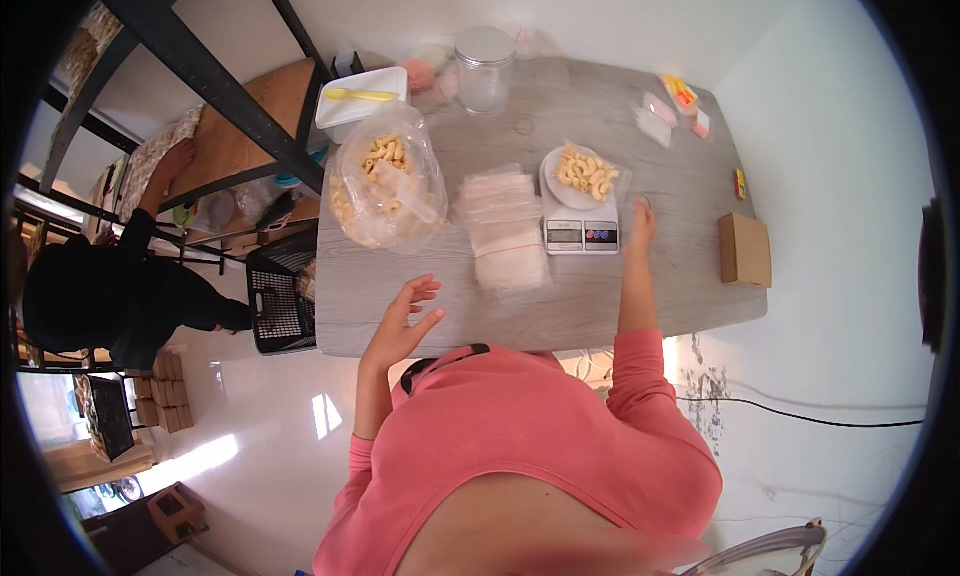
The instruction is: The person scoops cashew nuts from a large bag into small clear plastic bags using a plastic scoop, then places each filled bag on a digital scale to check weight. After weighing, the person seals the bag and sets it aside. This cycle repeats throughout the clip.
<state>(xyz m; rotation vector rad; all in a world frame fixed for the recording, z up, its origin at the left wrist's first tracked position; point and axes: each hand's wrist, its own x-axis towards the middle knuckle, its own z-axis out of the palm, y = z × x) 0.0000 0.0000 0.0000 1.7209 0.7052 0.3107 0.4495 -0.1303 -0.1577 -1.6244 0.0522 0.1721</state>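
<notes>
My left hand (pixel 408 321) hovers over the table's front edge with its fingers spread and nothing in them. On the right, my right hand (pixel 641 228) is beside the white kitchen scale (pixel 582 238), seen edge-on, its fingers appearing stretched out and free of any object. A clear plastic bag of macaroni (pixel 586 174) lies on the scale's round plate, its loose edge reaching toward my right fingers. Left of the scale lies a stack of clear plastic bags (pixel 507 251) with a rubber band across it. Farther left sits a big open bag of macaroni (pixel 385 191) with a translucent scoop (pixel 412 198) in it.
A white tub (pixel 365 88) with a yellow spoon and a lidded clear jar (pixel 485 71) stand at the back. Small packets (pixel 656 119) and a cardboard box (pixel 746 250) are at the right. A black crate (pixel 280 301) adjoins the table's left side; another person (pixel 90 286) is beyond it.
</notes>
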